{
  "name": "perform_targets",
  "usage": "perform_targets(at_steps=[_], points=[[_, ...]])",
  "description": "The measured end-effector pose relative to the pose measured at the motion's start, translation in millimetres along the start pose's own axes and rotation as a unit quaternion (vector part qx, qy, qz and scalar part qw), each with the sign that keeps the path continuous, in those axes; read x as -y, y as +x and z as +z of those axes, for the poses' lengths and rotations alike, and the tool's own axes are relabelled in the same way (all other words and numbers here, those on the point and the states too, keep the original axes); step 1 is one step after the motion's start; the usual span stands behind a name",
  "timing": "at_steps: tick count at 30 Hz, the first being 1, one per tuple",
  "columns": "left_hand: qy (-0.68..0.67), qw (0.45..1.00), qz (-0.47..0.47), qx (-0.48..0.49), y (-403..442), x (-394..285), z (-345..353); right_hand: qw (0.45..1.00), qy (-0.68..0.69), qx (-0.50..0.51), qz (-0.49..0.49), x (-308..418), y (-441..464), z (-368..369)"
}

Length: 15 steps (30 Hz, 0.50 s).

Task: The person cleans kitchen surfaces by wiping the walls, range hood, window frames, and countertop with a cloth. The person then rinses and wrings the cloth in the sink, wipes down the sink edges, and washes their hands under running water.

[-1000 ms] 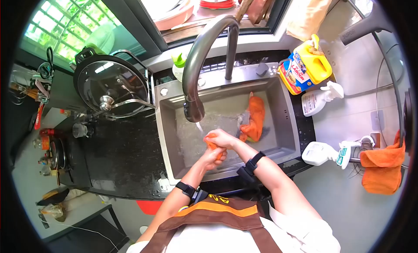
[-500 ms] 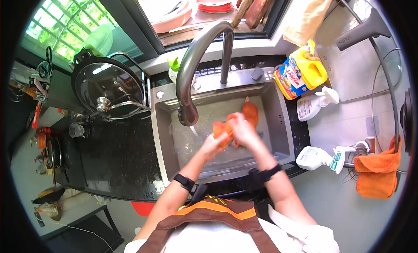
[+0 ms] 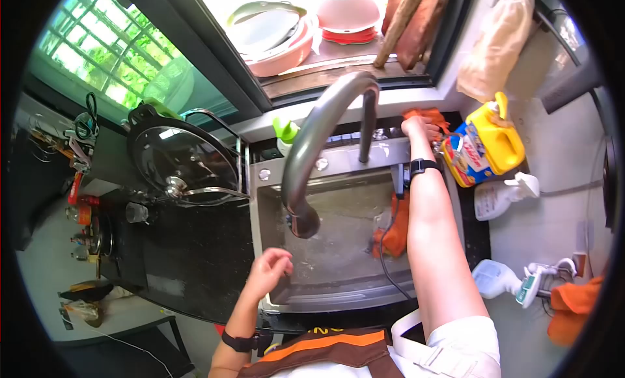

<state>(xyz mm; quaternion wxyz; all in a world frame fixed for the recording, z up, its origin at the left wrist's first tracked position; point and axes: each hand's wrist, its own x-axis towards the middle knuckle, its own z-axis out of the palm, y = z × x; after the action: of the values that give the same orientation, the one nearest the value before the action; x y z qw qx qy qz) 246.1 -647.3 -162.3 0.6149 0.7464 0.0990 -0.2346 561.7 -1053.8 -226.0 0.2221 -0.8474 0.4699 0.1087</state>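
Note:
My right hand (image 3: 420, 126) is stretched out to the black ledge behind the sink, its fingers bent over an orange cloth (image 3: 435, 116) beside the yellow jug. Above the front left rim of the sink (image 3: 345, 298) hovers my left hand (image 3: 268, 272), loosely curled, with nothing visible in it. A second orange cloth (image 3: 394, 235) lies in the right part of the basin in shallow water, partly hidden by my right forearm. The dark curved faucet (image 3: 301, 163) arches over the basin between my hands.
A yellow jug (image 3: 498, 140) and a white spray bottle (image 3: 493, 199) stand right of the sink. Another spray bottle (image 3: 496, 277) is nearer me. A lidded pan (image 3: 185, 157) leans in a rack on the left. A green-topped bottle (image 3: 285, 132) stands behind the sink.
Both hands were together over the basin, gripping orange cloth. My right hand has moved to the back ledge with a cloth; my left has come back left, without cloth. The view has shifted.

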Motion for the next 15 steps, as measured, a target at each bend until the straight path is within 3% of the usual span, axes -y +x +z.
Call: perform_targets(at_steps=[1, 2, 3, 4, 5, 6, 7, 8, 9, 10, 11, 12, 13, 15], points=[[-0.003, 0.997, 0.064, -0.040, 13, -13, -9, 1.000, 0.024, 0.002, -0.020, 5, 4, 6], [-0.003, 0.986, 0.144, -0.078, 36, -13, -16, 0.996, -0.053, -0.011, -0.071, 14, 0, 24], [0.059, 0.963, 0.225, -0.140, 61, -26, -14, 0.992, -0.024, -0.011, -0.124, 15, -29, 27], [0.056, 0.957, 0.243, -0.149, 92, -33, -15, 0.973, -0.091, -0.023, -0.209, 9, -30, 50], [0.146, 0.938, 0.232, -0.213, 108, -60, -7, 0.944, -0.153, -0.037, -0.291, 3, -23, 73], [0.157, 0.923, 0.256, -0.239, 150, -53, -10, 0.920, -0.022, 0.115, -0.374, -2, -17, 78], [0.168, 0.906, 0.280, -0.268, 189, -45, -13, 0.852, 0.110, 0.262, -0.440, -6, -14, 77], [0.201, 0.892, 0.297, -0.276, 198, -63, -4, 0.853, 0.101, 0.260, -0.442, -8, -27, 68], [0.236, 0.876, 0.312, -0.282, 204, -80, 5, 0.813, 0.300, 0.351, -0.354, -13, -56, 56], [0.207, 0.897, 0.289, -0.262, 228, -77, 5, 0.725, 0.486, 0.421, -0.245, -22, -78, 48], [0.180, 0.915, 0.268, -0.242, 249, -71, 5, 0.726, 0.485, 0.420, -0.248, -30, -85, 45], [0.200, 0.887, 0.331, -0.252, 252, -69, 15, 0.786, 0.442, 0.262, -0.343, -38, -89, 44], [0.200, 0.886, 0.332, -0.254, 254, -71, 19, 0.816, 0.382, 0.094, -0.423, -48, -98, 45], [0.173, 0.904, 0.276, -0.278, 254, -73, 23, 0.796, 0.411, -0.115, -0.429, -78, -148, 41]])
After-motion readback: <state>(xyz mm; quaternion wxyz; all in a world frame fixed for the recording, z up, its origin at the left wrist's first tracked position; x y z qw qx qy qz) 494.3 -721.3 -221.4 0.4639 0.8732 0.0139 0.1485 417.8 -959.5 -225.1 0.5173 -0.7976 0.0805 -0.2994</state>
